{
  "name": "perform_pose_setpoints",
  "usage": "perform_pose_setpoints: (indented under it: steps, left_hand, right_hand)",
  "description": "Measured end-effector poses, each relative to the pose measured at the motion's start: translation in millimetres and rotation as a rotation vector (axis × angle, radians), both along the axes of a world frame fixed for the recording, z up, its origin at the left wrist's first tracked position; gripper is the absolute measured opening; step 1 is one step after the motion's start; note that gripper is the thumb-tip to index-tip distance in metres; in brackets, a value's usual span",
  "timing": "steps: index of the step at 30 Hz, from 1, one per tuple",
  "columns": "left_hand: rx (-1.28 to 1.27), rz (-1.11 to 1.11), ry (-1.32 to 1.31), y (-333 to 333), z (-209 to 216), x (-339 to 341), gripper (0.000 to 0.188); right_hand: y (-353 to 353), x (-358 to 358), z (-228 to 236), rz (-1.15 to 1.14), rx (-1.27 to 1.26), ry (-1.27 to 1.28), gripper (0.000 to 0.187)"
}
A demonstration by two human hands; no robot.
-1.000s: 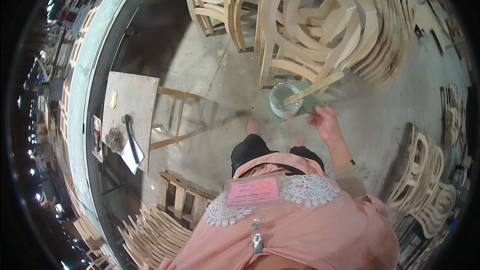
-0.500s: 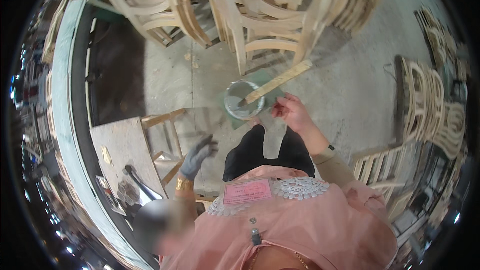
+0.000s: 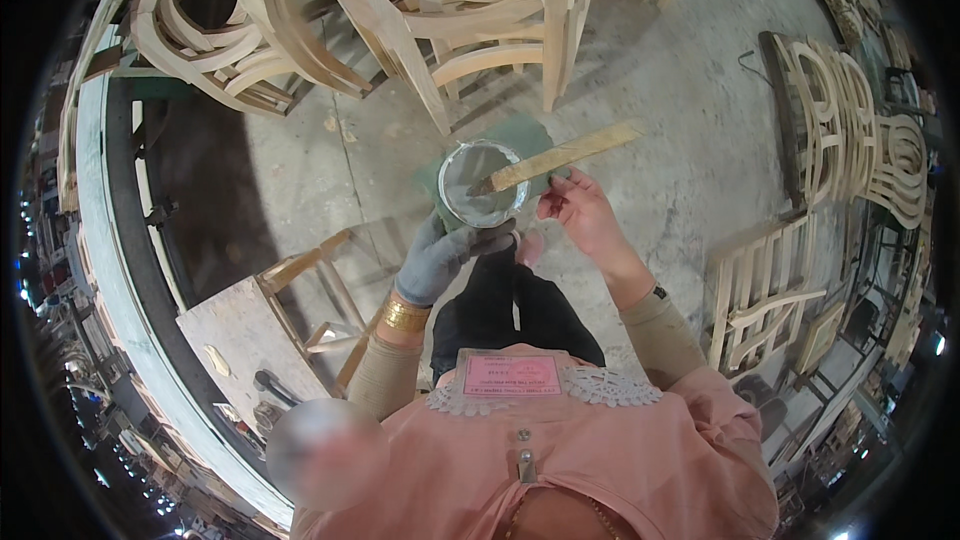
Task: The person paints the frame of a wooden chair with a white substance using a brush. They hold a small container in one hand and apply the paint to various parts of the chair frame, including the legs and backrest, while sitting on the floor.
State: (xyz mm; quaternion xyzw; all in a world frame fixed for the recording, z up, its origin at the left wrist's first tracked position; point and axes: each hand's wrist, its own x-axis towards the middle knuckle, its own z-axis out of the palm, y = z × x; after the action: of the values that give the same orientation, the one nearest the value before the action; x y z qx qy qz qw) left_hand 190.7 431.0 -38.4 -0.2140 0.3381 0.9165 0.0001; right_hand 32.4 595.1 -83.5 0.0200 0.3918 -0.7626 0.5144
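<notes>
A round tub point(image 3: 447, 202) with a whitish rim is in front of me, with grey stuff inside. A flat wooden stick point(image 3: 575, 148), dark at its tip, lies slanted across the tub's right rim with the tip inside. Green sheet material point(image 3: 515, 130) shows around the tub; whether it is cloth or paper I cannot tell. My left hand point(image 3: 437, 258), in a grey glove, is closed around the tub's near left side. My bare right hand point(image 3: 580, 212) is right of the tub, its fingers pinched at the green sheet's right edge, beneath the stick.
Stacked wooden chair frames point(image 3: 490, 60) stand ahead on the concrete floor. At the left is a small wooden table point(image 3: 240, 325) with a dark-handled tool. More chair frames point(image 3: 835, 130) and a slatted wooden frame point(image 3: 760, 280) stand at the right.
My left hand has moved right and forward from beside the small table onto the tub. My right hand stays by the sheet's edge. The view has shifted slightly.
</notes>
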Motion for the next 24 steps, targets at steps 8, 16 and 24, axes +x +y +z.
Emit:
perform_pose_setpoints:
  steps: [8, 16, 24]
  left_hand:
    - [-0.058, -0.008, -0.022, 16, -7, 5, 0.051]
    - [-0.056, -0.064, -0.008, 18, -42, -2, 0.047]
    - [-0.276, -0.054, 0.035, -21, -103, -53, 0.051]
  right_hand:
    - [58, -45, 26, -0.467, 0.134, 0.350, 0.046]
    - [9, -65, 93, 0.835, 0.618, 1.797, 0.027]
    - [-13, -89, 51, 0.861, 0.896, 1.841, 0.013]
